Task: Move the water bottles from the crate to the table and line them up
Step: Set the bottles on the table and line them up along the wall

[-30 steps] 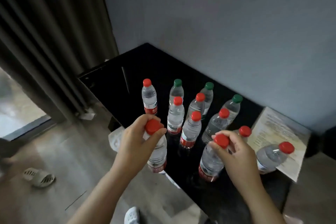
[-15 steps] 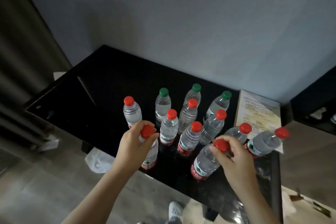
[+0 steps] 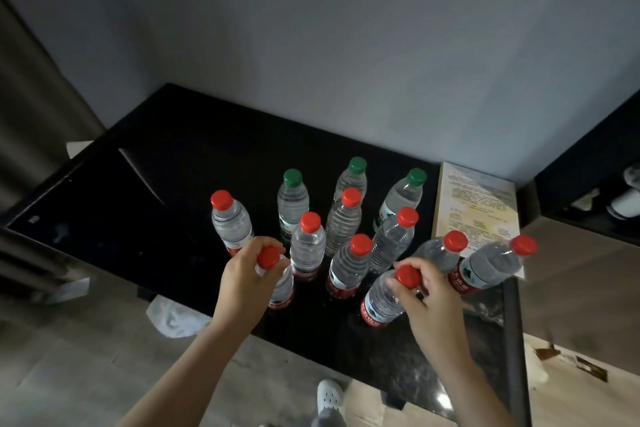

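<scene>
Change: Over the last second both hands have kept the same grips. The left-held bottle [image 3: 284, 286], then at the counter's front edge, now stands just inside that edge. The view has swung right, so less of the curtain [image 3: 31, 114] shows.
Left hand [image 3: 242, 288]: Fingers and thumb are curled round the bottle's neck just under its red cap, the palm against the bottle's left side.
Right hand [image 3: 433, 305]: Fingertips and thumb are closed in a pinch on the red cap of the right-held bottle [image 3: 379, 302], and the rest of the hand is clear of the body.
Held bottles: Both are near the front edge, well apart, with one free bottle between them. Whether their bases rest on the surface cannot be told.
Free red-capped bottles [image 3: 308, 246]: Seven stand upright in loose rows behind the held pair, the rightmost two close to the right end.
Green-capped bottles [image 3: 349, 180]: Three stand upright in the rearmost row, nearest the wall.
Counter [image 3: 156, 211]: It is black and glossy, with its back edge against the wall.
Printed sheet [image 3: 476, 204]: It lies flat at the right end, its near corner under the rightmost bottle.
Floor [image 3: 69, 357]: A white shoe [image 3: 330, 395] shows below the front edge.
</scene>
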{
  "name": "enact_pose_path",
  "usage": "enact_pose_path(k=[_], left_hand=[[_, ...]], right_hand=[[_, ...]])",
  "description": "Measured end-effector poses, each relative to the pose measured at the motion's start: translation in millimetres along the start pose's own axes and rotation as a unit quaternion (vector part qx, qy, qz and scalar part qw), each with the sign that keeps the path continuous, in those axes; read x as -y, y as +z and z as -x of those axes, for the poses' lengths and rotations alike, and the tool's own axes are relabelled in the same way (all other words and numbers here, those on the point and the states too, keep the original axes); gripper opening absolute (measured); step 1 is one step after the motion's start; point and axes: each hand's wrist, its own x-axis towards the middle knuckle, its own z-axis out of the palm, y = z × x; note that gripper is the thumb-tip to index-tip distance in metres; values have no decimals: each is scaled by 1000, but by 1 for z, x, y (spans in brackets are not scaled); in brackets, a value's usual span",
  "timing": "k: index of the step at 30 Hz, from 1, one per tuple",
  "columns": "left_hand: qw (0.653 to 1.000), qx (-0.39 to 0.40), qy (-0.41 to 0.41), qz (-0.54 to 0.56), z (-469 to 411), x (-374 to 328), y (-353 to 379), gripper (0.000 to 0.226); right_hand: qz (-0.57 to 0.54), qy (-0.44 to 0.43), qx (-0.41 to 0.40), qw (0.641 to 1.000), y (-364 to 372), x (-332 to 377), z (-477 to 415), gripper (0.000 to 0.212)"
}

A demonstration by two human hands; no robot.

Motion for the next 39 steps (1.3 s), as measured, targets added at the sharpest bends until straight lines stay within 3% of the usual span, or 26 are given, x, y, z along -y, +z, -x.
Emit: enact_pose_path(k=[9, 19, 25, 39], left_hand=[[999, 21, 26, -25, -1, 1, 2, 15], [989, 86, 67, -96, -9, -8, -13, 18], [989, 86, 80, -86, -4, -14, -39, 17], [989, 48, 124, -58, -32, -19, -103, 16]], right_hand=[[6, 23, -7, 1000, 3, -4, 4, 23], [143, 14, 26, 989, -6, 19, -1, 37], [204, -41, 18, 978, -14, 54, -2, 27], [147, -97, 42, 984, 9, 132, -40, 14]])
